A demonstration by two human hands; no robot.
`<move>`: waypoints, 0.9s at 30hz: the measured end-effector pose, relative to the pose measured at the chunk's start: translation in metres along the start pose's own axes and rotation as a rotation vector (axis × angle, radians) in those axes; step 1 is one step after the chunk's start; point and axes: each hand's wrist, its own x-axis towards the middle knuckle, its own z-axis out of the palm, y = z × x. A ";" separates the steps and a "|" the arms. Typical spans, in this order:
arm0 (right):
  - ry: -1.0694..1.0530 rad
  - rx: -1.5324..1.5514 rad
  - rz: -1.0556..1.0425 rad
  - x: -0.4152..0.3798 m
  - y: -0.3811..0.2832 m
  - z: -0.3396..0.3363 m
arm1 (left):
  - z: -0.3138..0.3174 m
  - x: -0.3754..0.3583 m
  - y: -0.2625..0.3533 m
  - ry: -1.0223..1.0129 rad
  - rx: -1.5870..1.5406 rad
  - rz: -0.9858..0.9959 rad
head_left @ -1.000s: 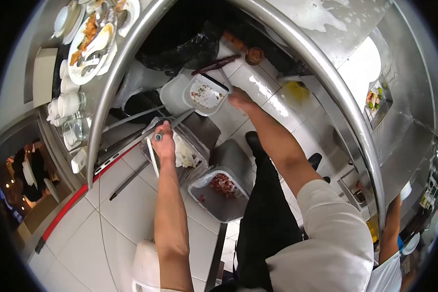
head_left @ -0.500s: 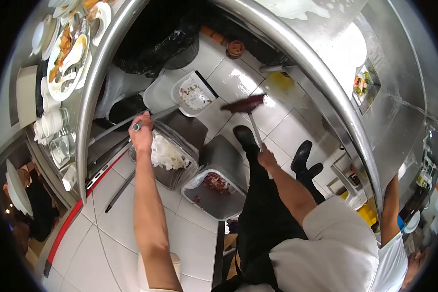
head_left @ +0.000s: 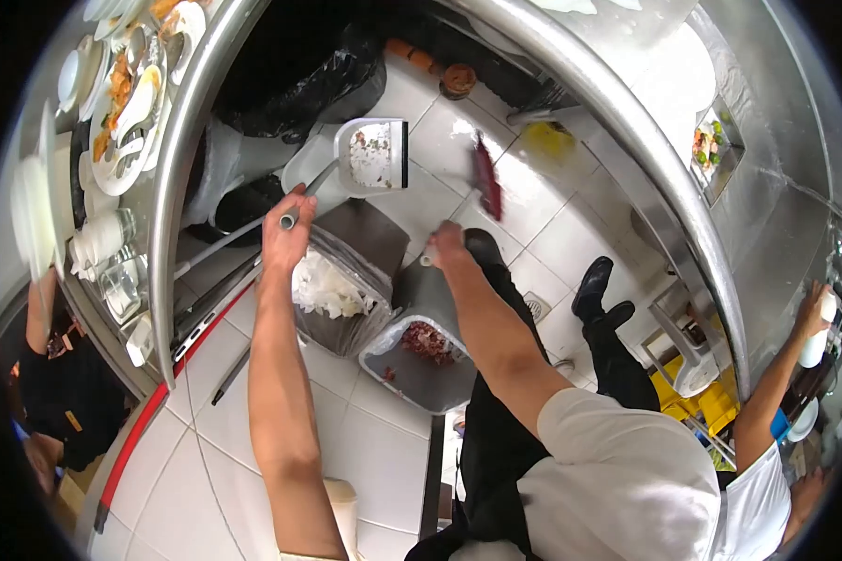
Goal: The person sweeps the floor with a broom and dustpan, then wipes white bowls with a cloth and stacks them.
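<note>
My left hand (head_left: 284, 238) is wrapped round the grey handle of a long-handled dustpan (head_left: 375, 154). The white pan lies on the tiles with its dark lip to the right and small food scraps inside. My right hand (head_left: 447, 245) is closed on the pale handle of a broom, whose end shows at the fist. The broom's dark red head (head_left: 486, 178) is on the floor right of the pan, slightly blurred. Below my hands stand a bin with white waste (head_left: 332, 287) and a lined bin with reddish scraps (head_left: 427, 342).
A black bag-lined bin (head_left: 299, 84) stands behind the dustpan. A curved steel rail (head_left: 182, 168) edges the left counter, with dirty plates (head_left: 131, 122) beyond. A yellow patch (head_left: 545, 140) marks the floor near the right counter. Another person's arm (head_left: 775, 397) holds a white bottle (head_left: 817, 332) at right.
My right hand has moved left toward the bins, and the broom head has turned from sideways to nearly upright in view. The dustpan has rotated slightly. A person's arm with plates appears at left.
</note>
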 end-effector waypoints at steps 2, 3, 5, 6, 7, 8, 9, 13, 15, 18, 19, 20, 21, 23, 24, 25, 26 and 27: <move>-0.187 0.233 0.186 0.002 0.011 0.020 | 0.002 0.000 -0.002 0.035 0.013 0.027; -0.246 0.233 0.254 -0.003 0.009 0.021 | 0.002 0.001 -0.003 0.015 0.012 0.039; -0.180 0.224 0.267 -0.050 -0.001 0.037 | 0.001 0.005 -0.013 -0.019 0.009 0.073; -0.095 0.221 0.284 -0.073 -0.003 0.040 | 0.000 0.008 -0.015 -0.001 0.002 0.072; -0.092 0.209 0.287 -0.104 -0.001 0.046 | 0.003 0.006 -0.016 0.028 -0.005 0.063; 0.037 0.167 0.111 -0.138 0.003 0.053 | 0.007 0.003 -0.016 0.048 -0.012 0.055; 0.158 0.127 -0.071 -0.154 0.003 0.061 | 0.009 0.001 -0.010 0.051 -0.035 0.026; 0.291 0.483 -0.113 -0.055 0.020 0.056 | 0.016 -0.001 -0.016 0.055 -0.015 0.074; 0.200 0.315 0.006 -0.039 0.006 0.066 | 0.016 -0.007 -0.007 0.093 -0.021 0.046; -0.209 0.304 0.415 -0.023 -0.025 0.020 | 0.017 -0.010 -0.010 0.111 -0.048 0.023; -0.537 0.445 0.719 -0.019 -0.039 0.004 | 0.021 -0.010 -0.020 0.119 -0.082 0.037; -0.524 0.249 0.641 -0.035 -0.050 0.001 | 0.019 -0.008 -0.023 0.137 -0.116 0.056; -0.511 0.052 0.563 -0.063 -0.054 0.000 | 0.013 -0.013 -0.012 0.164 -0.164 0.036; -0.216 -0.229 0.360 -0.129 -0.054 0.008 | 0.005 -0.023 -0.012 0.222 -0.191 -0.006; -0.105 -0.366 0.248 -0.147 -0.049 0.004 | -0.001 -0.026 -0.012 0.257 -0.222 -0.035; 0.003 -0.496 0.124 -0.162 -0.047 -0.005 | -0.005 -0.031 -0.012 0.347 -0.226 -0.051; 0.014 -0.514 0.128 -0.166 -0.049 -0.022 | -0.014 -0.032 -0.017 0.375 -0.225 -0.046; 0.028 -0.531 0.133 -0.166 -0.056 -0.042 | -0.024 -0.034 -0.026 0.399 -0.256 -0.164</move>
